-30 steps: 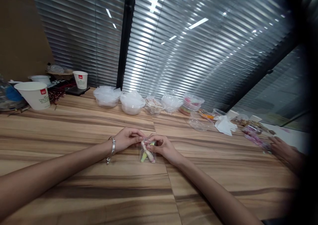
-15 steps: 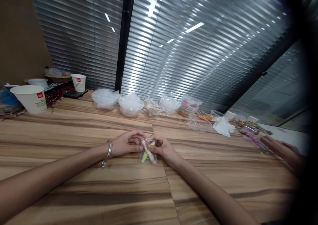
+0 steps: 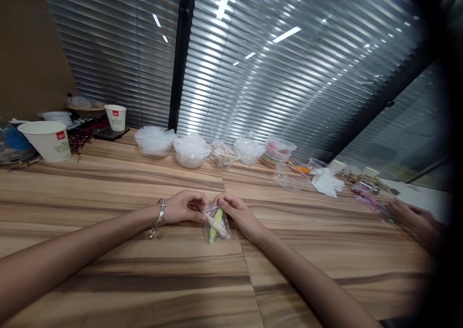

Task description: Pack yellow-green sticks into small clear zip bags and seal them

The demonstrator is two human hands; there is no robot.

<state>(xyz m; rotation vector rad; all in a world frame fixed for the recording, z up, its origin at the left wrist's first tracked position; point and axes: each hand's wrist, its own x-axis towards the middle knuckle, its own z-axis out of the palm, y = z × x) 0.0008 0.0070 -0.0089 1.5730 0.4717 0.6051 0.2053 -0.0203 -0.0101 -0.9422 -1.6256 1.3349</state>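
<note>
In the head view, your left hand (image 3: 184, 206) and right hand (image 3: 237, 211) meet over the small clear bag (image 3: 217, 223) at the middle of the wooden table (image 3: 119, 270). Both hands are curled, fingertips pinched on the bag's top edge. Compared with a moment ago, the bag has tipped: its mouth now leans toward your left hand and the green and pink pieces inside lie slanted, lower end toward you. Your right hand has turned more over the top, knuckles up, where before it gripped from the side. I judge you are pressing along the seal to close it. Beyond, the row of clear bowls (image 3: 191, 152) and the paper cup (image 3: 47, 140) stand untouched. At the right edge another person's hand (image 3: 408, 214) rests near a bag of pink bits (image 3: 369, 200).
</note>
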